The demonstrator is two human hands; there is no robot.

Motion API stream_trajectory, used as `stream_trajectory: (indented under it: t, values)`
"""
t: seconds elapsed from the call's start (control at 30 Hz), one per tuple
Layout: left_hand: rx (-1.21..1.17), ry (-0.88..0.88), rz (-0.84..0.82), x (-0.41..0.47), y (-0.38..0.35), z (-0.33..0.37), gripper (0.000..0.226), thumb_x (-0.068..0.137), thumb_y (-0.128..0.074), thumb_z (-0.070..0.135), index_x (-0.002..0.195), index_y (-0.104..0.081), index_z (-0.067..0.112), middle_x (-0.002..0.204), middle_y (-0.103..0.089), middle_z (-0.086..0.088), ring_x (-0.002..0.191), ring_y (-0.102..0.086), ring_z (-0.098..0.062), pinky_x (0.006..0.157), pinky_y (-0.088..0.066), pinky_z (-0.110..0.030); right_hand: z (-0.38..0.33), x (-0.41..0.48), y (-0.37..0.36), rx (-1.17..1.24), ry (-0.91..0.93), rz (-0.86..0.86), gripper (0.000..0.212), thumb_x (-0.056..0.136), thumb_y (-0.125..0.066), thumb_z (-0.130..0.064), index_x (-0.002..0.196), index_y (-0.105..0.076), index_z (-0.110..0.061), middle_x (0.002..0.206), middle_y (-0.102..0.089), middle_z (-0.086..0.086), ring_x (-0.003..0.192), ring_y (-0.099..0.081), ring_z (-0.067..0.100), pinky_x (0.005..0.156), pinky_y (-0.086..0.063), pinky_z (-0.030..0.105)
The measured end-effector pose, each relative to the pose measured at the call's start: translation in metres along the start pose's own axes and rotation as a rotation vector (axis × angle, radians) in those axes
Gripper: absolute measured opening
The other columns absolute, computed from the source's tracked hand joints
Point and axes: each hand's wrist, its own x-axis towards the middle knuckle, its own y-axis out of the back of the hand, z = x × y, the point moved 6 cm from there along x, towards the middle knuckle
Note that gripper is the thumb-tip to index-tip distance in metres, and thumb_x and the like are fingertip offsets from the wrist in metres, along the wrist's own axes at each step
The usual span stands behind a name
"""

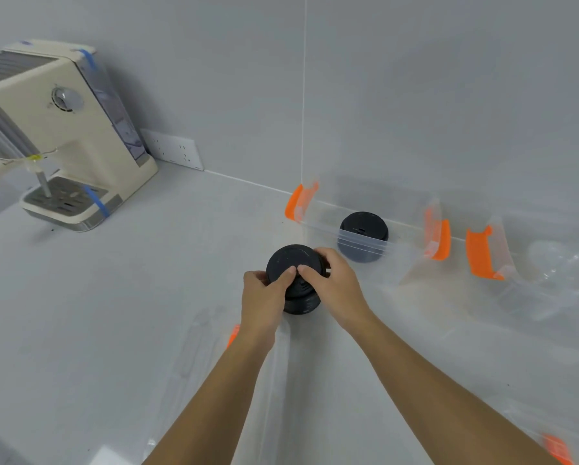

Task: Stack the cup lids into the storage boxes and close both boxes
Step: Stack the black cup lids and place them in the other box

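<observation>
A stack of black cup lids [289, 263] is held above the counter between my left hand [264, 297] and my right hand [331, 283], both thumbs pressing on the top lid. Behind it stands a clear storage box [402, 263] with orange latches [436, 234], open at the top, with a second stack of black lids [363, 236] inside near its far left end. To its right sits another clear box [502, 260] with an orange latch [481, 253], holding clear lids [556, 263]. A clear box lid [194, 357] with an orange clip lies flat under my left forearm.
A cream coffee machine [66, 129] with blue tape stands at the back left on the grey counter [113, 297]. A white wall socket [177, 149] is behind it. Another clear lid with an orange clip [556, 448] lies at the bottom right. The wall runs close behind the boxes.
</observation>
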Motion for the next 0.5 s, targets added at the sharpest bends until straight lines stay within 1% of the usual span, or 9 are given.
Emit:
stream_trajectory:
  t: [0.07, 0.1, 0.17, 0.2, 0.23, 0.27, 0.33, 0.43, 0.5]
  values:
    - [0.022, 0.035, -0.017, 0.004, 0.000, -0.002, 0.039, 0.082, -0.068, 0.034, 0.104, -0.041, 0.016, 0.094, -0.052, 0.007, 0.081, -0.053, -0.002, 0.060, -0.038, -0.018, 0.002, 0.006, -0.003, -0.027, -0.005, -0.028, 0.026, 0.080, -0.064, -0.028, 0.104, -0.055, -0.025, 0.102, -0.060, -0.007, 0.092, -0.057, 0.006, 0.076, -0.045, 0.018]
    - [0.027, 0.060, -0.027, 0.006, 0.000, -0.004, 0.043, 0.082, -0.067, 0.035, 0.108, -0.038, 0.016, 0.097, -0.052, 0.005, 0.084, -0.054, -0.005, 0.063, -0.042, -0.021, 0.003, 0.009, -0.005, -0.040, -0.009, -0.043, 0.026, 0.080, -0.064, -0.028, 0.104, -0.055, -0.026, 0.100, -0.059, -0.010, 0.091, -0.056, 0.004, 0.074, -0.043, 0.016]
    - [0.029, 0.108, -0.044, 0.010, -0.001, -0.008, 0.045, 0.084, -0.065, 0.035, 0.111, -0.035, 0.015, 0.107, -0.053, -0.002, 0.095, -0.058, -0.017, 0.078, -0.051, -0.031, 0.006, 0.014, -0.008, -0.053, -0.020, -0.065, 0.025, 0.081, -0.064, -0.027, 0.102, -0.053, -0.029, 0.096, -0.057, -0.016, 0.089, -0.055, 0.000, 0.071, -0.040, 0.013]
    - [0.036, 0.126, -0.049, 0.011, -0.001, -0.009, 0.044, 0.085, -0.064, 0.034, 0.112, -0.035, 0.015, 0.112, -0.053, -0.004, 0.100, -0.059, -0.021, 0.086, -0.052, -0.037, 0.008, 0.015, -0.009, -0.055, -0.025, -0.073, 0.024, 0.081, -0.064, -0.027, 0.101, -0.053, -0.030, 0.096, -0.057, -0.017, 0.089, -0.055, -0.001, 0.070, -0.040, 0.012]
    - [0.047, 0.143, -0.053, 0.013, -0.001, -0.010, 0.043, 0.085, -0.063, 0.034, 0.112, -0.035, 0.014, 0.113, -0.053, -0.005, 0.103, -0.059, -0.023, 0.091, -0.051, -0.039, 0.011, 0.017, -0.010, -0.058, -0.030, -0.081, 0.023, 0.081, -0.064, -0.026, 0.101, -0.053, -0.030, 0.096, -0.058, -0.017, 0.089, -0.055, -0.001, 0.070, -0.040, 0.012]
    - [0.056, 0.158, -0.058, 0.014, -0.002, -0.011, 0.043, 0.086, -0.063, 0.033, 0.112, -0.035, 0.014, 0.113, -0.053, -0.005, 0.102, -0.058, -0.024, 0.091, -0.051, -0.040, 0.013, 0.018, -0.011, -0.061, -0.032, -0.087, 0.023, 0.081, -0.064, -0.026, 0.101, -0.054, -0.030, 0.097, -0.059, -0.015, 0.090, -0.055, 0.000, 0.070, -0.040, 0.012]
    - [0.052, 0.190, -0.076, 0.016, -0.002, -0.011, 0.041, 0.086, -0.063, 0.031, 0.111, -0.036, 0.013, 0.106, -0.053, -0.003, 0.093, -0.059, -0.019, 0.083, -0.054, -0.037, 0.016, 0.021, -0.013, -0.063, -0.035, -0.091, 0.023, 0.081, -0.063, -0.026, 0.102, -0.055, -0.029, 0.099, -0.060, -0.012, 0.091, -0.056, 0.001, 0.072, -0.041, 0.012]
    - [0.015, 0.237, -0.117, 0.019, -0.004, -0.011, 0.037, 0.087, -0.063, 0.026, 0.110, -0.037, 0.012, 0.091, -0.051, 0.003, 0.077, -0.054, -0.008, 0.059, -0.052, -0.026, 0.022, 0.024, -0.013, -0.056, -0.054, -0.089, 0.023, 0.082, -0.062, -0.028, 0.103, -0.054, -0.030, 0.098, -0.059, -0.015, 0.091, -0.057, 0.002, 0.071, -0.042, 0.013]
    - [0.013, 0.252, -0.119, 0.021, -0.004, -0.011, 0.038, 0.087, -0.064, 0.024, 0.112, -0.039, 0.010, 0.090, -0.051, 0.004, 0.075, -0.053, -0.006, 0.055, -0.051, -0.026, 0.028, 0.025, -0.013, -0.038, -0.092, -0.096, 0.024, 0.083, -0.061, -0.030, 0.106, -0.055, -0.030, 0.100, -0.060, -0.013, 0.093, -0.058, 0.005, 0.073, -0.044, 0.016]
